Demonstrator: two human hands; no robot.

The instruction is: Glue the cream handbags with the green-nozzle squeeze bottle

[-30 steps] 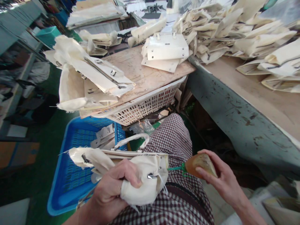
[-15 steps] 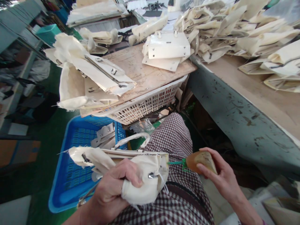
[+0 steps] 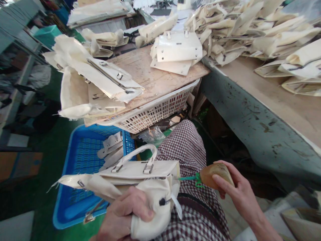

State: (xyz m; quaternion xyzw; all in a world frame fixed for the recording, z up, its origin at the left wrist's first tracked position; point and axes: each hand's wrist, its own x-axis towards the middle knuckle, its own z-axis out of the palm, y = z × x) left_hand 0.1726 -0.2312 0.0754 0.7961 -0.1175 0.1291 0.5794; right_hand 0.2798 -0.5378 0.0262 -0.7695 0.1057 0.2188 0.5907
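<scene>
My left hand (image 3: 125, 216) grips the bunched lining of a cream handbag (image 3: 140, 170) held over my lap, its curved handle up and a flat side facing me. My right hand (image 3: 235, 195) is wrapped round a small brown squeeze bottle (image 3: 214, 174). The bottle's green nozzle (image 3: 189, 178) points left and touches the bag's right edge. My checked trousers (image 3: 185, 147) lie under both.
A blue crate (image 3: 80, 160) with a few cream parts sits on the floor at my left. A white basket (image 3: 155, 113) carries a wooden board (image 3: 152, 78) with cream bag pieces. A long bench (image 3: 276, 110) at right is heaped with more bag parts.
The bag has turned in my left hand, so its flat side and handle now face up. My right hand and the bottle stay almost in place at the bag's edge.
</scene>
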